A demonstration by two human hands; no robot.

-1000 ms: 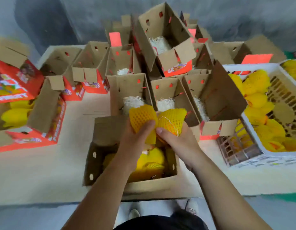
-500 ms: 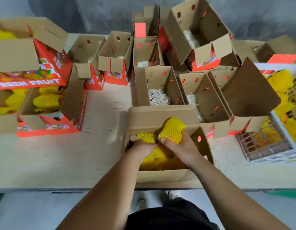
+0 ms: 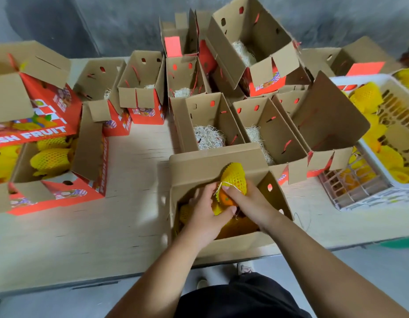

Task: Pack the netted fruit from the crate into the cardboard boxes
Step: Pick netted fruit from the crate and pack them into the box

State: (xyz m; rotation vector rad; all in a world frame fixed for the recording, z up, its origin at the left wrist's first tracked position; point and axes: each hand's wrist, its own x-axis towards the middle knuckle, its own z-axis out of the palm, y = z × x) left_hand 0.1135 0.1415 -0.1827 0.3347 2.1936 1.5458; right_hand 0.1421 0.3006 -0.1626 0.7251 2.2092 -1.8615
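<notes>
An open cardboard box (image 3: 224, 245) stands at the table's near edge with yellow netted fruit in it. My right hand (image 3: 249, 200) grips a fruit in yellow foam net (image 3: 235, 176) over the box, its orange skin showing at the net's lower end. My left hand (image 3: 205, 210) reaches into the box and holds another netted fruit (image 3: 218, 210) low inside, mostly hidden by the fingers. The white plastic crate (image 3: 368, 193) of netted fruit stands at the far right.
Several open cardboard boxes with straw padding (image 3: 208, 136) crowd the middle and back of the table. At the left, a red FRESH FRUIT box (image 3: 54, 193) holds netted fruit, with another box (image 3: 38, 111) stacked above it. The wooden table (image 3: 107, 226) shows bare between them.
Both hands have come down from above the box into it with the netted fruit. The left hand's fruit is now low inside. The view has swung left.
</notes>
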